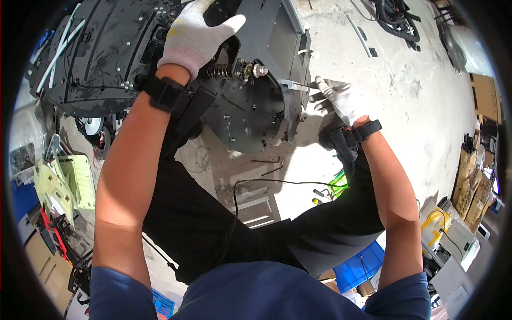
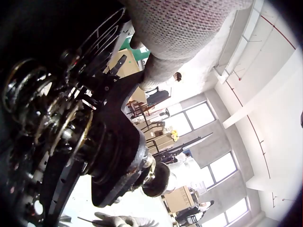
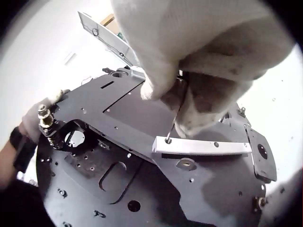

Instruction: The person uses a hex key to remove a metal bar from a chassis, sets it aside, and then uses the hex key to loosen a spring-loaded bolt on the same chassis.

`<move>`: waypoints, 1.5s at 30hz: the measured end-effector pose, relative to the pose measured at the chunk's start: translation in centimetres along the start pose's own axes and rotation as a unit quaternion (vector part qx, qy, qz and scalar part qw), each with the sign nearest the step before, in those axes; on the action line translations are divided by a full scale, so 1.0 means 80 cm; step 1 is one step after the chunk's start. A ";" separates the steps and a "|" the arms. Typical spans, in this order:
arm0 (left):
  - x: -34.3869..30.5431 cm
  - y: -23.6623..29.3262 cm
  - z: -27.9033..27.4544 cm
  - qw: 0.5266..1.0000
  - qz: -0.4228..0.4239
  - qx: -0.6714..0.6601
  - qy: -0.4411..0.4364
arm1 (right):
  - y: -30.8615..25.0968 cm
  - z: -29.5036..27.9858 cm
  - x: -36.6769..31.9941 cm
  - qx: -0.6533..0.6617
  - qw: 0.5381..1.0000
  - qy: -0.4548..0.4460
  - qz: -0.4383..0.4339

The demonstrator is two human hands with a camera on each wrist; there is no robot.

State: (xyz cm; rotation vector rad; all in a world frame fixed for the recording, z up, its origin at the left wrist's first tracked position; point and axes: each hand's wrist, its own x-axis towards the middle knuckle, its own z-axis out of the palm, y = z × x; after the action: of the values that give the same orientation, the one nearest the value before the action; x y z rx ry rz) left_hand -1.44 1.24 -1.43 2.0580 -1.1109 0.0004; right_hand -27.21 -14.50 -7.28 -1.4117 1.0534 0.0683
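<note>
My gloved right hand (image 1: pixel 341 100) pinches a thin hex key (image 3: pixel 178 111) between thumb and fingers. The key's tip stands in a hole near one end of a silver bar (image 3: pixel 203 145), which lies on the black metal chassis (image 3: pixel 142 111). My left hand (image 1: pixel 194 40), also gloved, grips a black bracket (image 2: pixel 118 151) on the chassis, thumb spread to the right and the other fingers partly hidden at the top of the head view. Just below that hand sits a coil spring (image 1: pixel 218 71) with a bolt end (image 1: pixel 260 70).
Two L-shaped hex keys (image 1: pixel 273 169) lie on the floor between my legs, near a black cable (image 1: pixel 288 182). A blue bin (image 1: pixel 360 265) stands by my right leg. Black hoses (image 1: pixel 397 24) lie at the upper right, cardboard boxes (image 1: pixel 466 170) at the far right.
</note>
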 end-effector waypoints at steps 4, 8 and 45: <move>-0.001 0.002 0.001 1.000 -0.008 -0.006 -0.002 | -0.013 -0.003 0.000 -0.290 0.955 0.031 -0.046; 0.000 0.001 0.001 1.000 -0.003 -0.002 -0.002 | 0.010 -0.006 0.016 -0.064 0.997 0.020 -0.034; 0.000 -0.006 0.005 0.999 0.034 0.036 0.012 | 0.087 -0.022 0.074 0.391 0.919 -0.019 0.036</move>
State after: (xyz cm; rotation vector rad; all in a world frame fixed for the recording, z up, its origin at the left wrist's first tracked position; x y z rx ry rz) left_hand -1.19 1.14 -1.99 2.0779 -1.1805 0.0996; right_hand -29.07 -17.44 -15.92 -0.6402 0.9443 -0.2501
